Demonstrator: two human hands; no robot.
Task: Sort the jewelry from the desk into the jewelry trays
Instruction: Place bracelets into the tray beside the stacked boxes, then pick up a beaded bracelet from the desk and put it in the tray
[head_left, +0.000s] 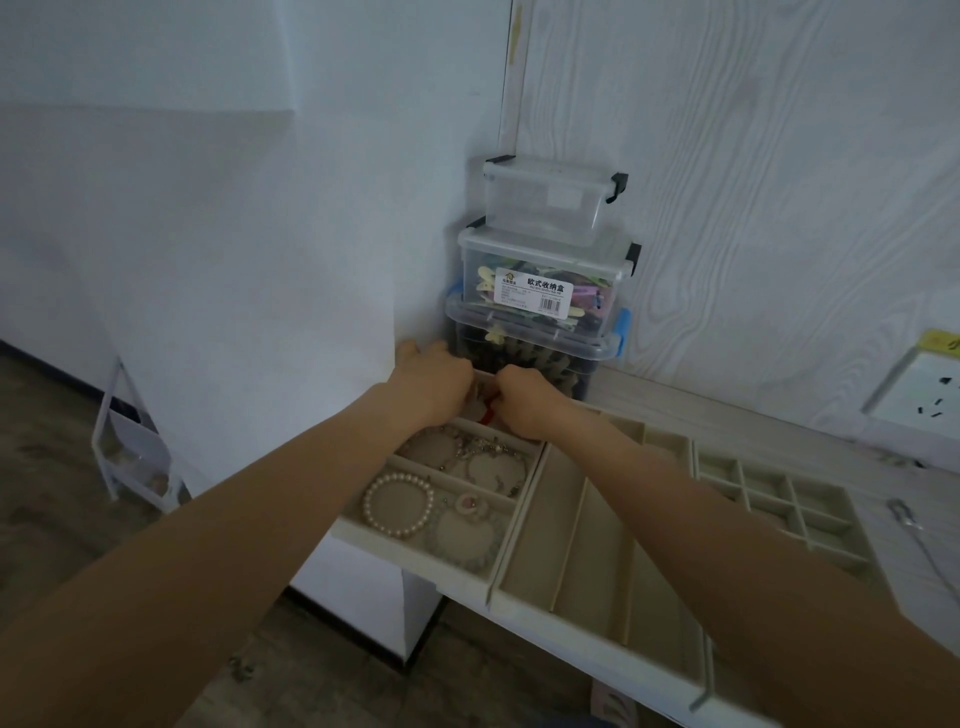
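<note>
Both hands meet over the far compartment of the left beige jewelry tray (363, 535). My left hand (434, 382) and my right hand (524, 400) curl their fingers around a small red piece of jewelry (489, 411) between them; most of it is hidden. In the same tray lie a pearl bracelet (399, 504), silver chain bracelets (488, 454) and a small pink ring-like piece (470, 503). A middle tray (597, 566) has long slots with nothing in them. A right tray (769, 493) has many small square cells.
Three clear lidded storage boxes (540, 275) are stacked in the corner just behind my hands. A metal tool (909, 525) lies on the desk at the right. A wall socket (930, 389) sits on the right wall. A white rack (135, 452) stands on the floor at the left.
</note>
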